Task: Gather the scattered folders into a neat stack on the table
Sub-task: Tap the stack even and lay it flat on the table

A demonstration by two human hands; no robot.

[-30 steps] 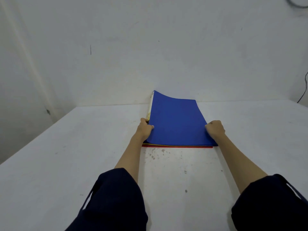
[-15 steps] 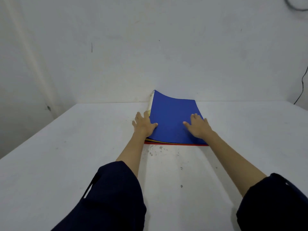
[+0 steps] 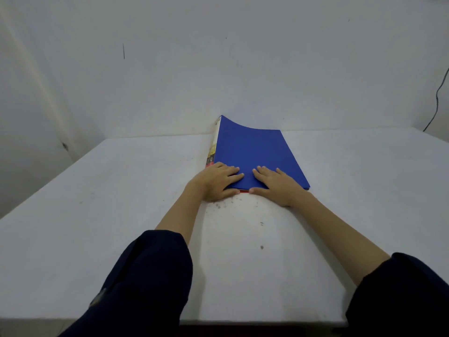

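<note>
A stack of folders lies on the white table (image 3: 121, 215), topped by a blue folder (image 3: 252, 149) whose far left corner curls upward. A sliver of a red folder (image 3: 243, 191) shows under its near edge, and a yellow and black labelled spine (image 3: 211, 152) shows along the left side. My left hand (image 3: 216, 183) lies flat on the near left corner, fingers spread. My right hand (image 3: 274, 184) lies flat on the near edge beside it, fingers spread. Both palms press down on the blue cover; neither hand grips anything.
The stack sits near the table's far edge, close to the white wall. Dark specks (image 3: 262, 246) mark the tabletop in front of the stack. A black cable (image 3: 437, 98) hangs on the wall at the far right. The table's near edge runs below my sleeves.
A second ago both hands pinched the stack's near side edges. They have since opened and slid inward onto the blue cover, meeting near its near edge. The stack has flattened a little.
</note>
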